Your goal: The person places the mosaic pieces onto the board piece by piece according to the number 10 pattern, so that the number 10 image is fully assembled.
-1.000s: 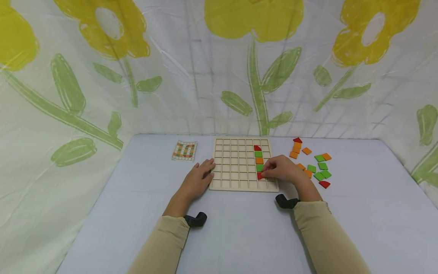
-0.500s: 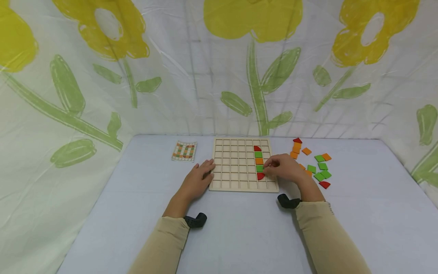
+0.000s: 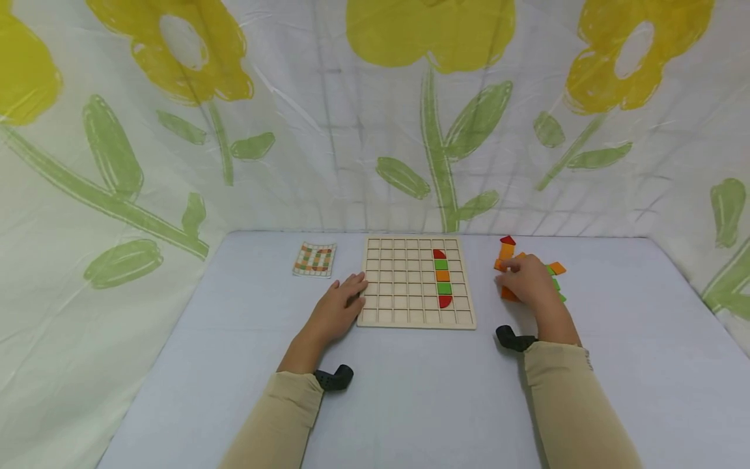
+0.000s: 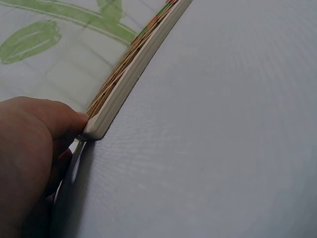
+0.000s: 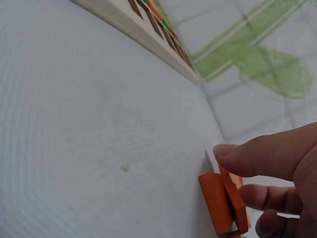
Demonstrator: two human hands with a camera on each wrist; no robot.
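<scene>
A square wooden grid board lies on the table. One column near its right side holds a red curved tile, a green tile, an orange tile, then another green and another red tile. My left hand rests at the board's left edge, its thumb on the near corner in the left wrist view. Right of the board, my right hand reaches over the loose tiles, thumb and fingers apart. In the right wrist view its thumb hovers just above orange tiles, fingers behind them; the palm hides several tiles.
A small patterned card lies left of the board. Around the right hand lie loose orange, green and red tiles. Behind the white table hangs a curtain with yellow flowers.
My right hand has left the red tile in the lower part of the column and moved right to the loose tiles. The left hand has stayed at the board's edge.
</scene>
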